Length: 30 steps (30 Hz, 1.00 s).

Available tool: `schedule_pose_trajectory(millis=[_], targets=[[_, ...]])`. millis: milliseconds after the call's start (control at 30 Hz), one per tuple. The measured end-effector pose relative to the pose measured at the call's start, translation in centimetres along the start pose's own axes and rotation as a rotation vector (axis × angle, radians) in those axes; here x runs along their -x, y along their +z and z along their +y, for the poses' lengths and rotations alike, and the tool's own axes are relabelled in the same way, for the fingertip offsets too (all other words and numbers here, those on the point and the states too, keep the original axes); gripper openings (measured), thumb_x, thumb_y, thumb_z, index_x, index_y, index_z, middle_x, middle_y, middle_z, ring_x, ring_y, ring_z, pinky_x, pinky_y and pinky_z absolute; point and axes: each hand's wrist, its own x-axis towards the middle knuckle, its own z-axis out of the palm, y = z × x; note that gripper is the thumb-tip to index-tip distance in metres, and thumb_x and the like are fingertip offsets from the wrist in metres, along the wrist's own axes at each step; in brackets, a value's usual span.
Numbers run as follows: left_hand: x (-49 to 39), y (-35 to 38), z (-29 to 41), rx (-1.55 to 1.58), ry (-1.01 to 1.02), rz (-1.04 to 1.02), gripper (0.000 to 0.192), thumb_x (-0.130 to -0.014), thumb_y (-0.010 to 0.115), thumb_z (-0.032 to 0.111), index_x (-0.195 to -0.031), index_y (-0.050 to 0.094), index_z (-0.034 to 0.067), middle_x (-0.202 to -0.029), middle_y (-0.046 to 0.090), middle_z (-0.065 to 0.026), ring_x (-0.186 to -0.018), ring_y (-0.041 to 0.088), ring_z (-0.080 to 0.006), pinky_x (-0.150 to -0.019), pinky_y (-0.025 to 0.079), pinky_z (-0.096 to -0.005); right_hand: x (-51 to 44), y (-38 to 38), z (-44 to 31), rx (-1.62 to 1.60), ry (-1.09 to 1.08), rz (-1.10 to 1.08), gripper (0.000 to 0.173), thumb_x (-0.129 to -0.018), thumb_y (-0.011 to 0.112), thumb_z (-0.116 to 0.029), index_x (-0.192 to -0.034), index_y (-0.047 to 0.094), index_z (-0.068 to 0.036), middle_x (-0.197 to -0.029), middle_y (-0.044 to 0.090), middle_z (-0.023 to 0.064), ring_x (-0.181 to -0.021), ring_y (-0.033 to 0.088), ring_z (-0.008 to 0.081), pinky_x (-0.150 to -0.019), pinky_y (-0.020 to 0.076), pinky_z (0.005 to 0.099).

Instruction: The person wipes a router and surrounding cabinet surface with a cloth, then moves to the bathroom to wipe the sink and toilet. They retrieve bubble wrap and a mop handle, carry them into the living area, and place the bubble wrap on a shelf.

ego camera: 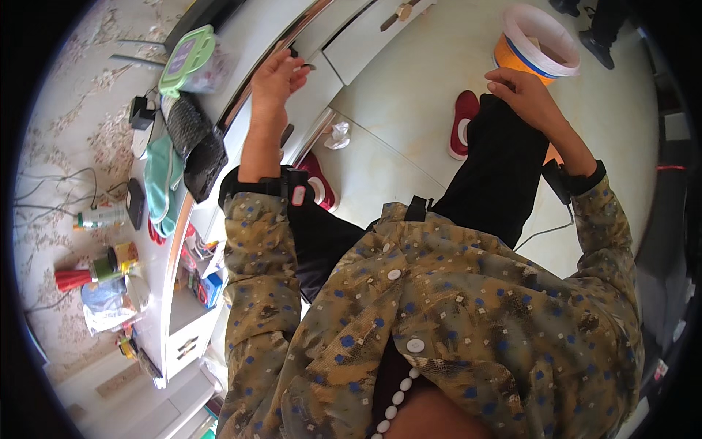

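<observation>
My left hand [278, 81] is raised beside the front edge of a long white cabinet [241, 60], its fingers loosely bent and nothing seen in them. A dark drawer handle [308, 67] shows just behind the fingertips; whether they touch it I cannot tell. Above my right knee, my right hand [521, 97] hangs with curled fingers and the thumb slightly apart. No held thing shows there. Past that hand stands an orange bin [510, 55] with a pale plastic liner. Black bands with small devices circle both wrists.
On the cabinet top lie a green-lidded plastic container [189, 60], a black bubble-wrap pouch [194, 145] and a teal cloth [160, 184]. Crumpled white tissue [338, 135] is on the tiled floor near my red shoes [465, 118]. Another person's dark shoes [596, 48] are at top right.
</observation>
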Motion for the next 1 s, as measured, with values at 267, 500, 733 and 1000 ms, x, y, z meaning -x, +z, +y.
schedule_pose_trajectory(millis=[267, 500, 733, 1000], targets=[[6.7, -5.0, 10.3, -0.173, 0.225, 0.132, 0.035, -0.089, 0.047, 0.014, -0.12, 0.048, -0.002, -0.102, 0.061, -0.0128, -0.086, 0.061, -0.017, -0.077, 0.049, -0.0266, 0.4, -1.0, 0.3, 0.067, -0.064, -0.021, 0.027, -0.082, 0.056, -0.026, -0.093, 0.06, -0.001, -0.077, 0.061, 0.0126, -0.072, 0.059, 0.0233, -0.065, 0.0437, 0.0323], [5.0, -5.5, 13.4, -0.372, 0.364, 0.008, 0.034, -0.087, 0.05, 0.014, -0.117, 0.051, 0.0, -0.095, 0.063, -0.0098, -0.081, 0.059, -0.0137, -0.072, 0.046, -0.0249, 1.3, -1.1, 1.5, 0.13, -0.054, -0.001, 0.027, -0.08, 0.055, -0.029, -0.089, 0.062, -0.004, -0.08, 0.062, 0.0141, -0.076, 0.06, 0.0289, -0.067, 0.0449, 0.0364], [-2.7, -0.5, 9.5, -1.059, 0.507, -0.061, 0.043, -0.083, 0.053, 0.029, -0.12, 0.051, 0.008, -0.108, 0.059, -0.0187, -0.099, 0.056, -0.0322, -0.085, 0.043, -0.0373, 3.5, -1.4, 1.2, 0.225, 0.055, 0.043, 0.032, -0.081, 0.053, -0.035, -0.089, 0.064, -0.006, -0.084, 0.063, 0.0139, -0.081, 0.06, 0.031, -0.071, 0.0459, 0.0382], [-7.0, 6.0, 3.9, -0.957, 0.716, -0.382, 0.05, -0.084, 0.054, 0.032, -0.127, 0.045, 0.008, -0.115, 0.055, -0.0184, -0.104, 0.053, -0.0352, -0.089, 0.042, -0.0376, 7.8, -3.3, 1.2, 0.267, 0.354, -0.019, 0.039, -0.084, 0.046, -0.042, -0.094, 0.065, -0.009, -0.096, 0.063, 0.0109, -0.093, 0.056, 0.0298, -0.081, 0.0434, 0.0366]])
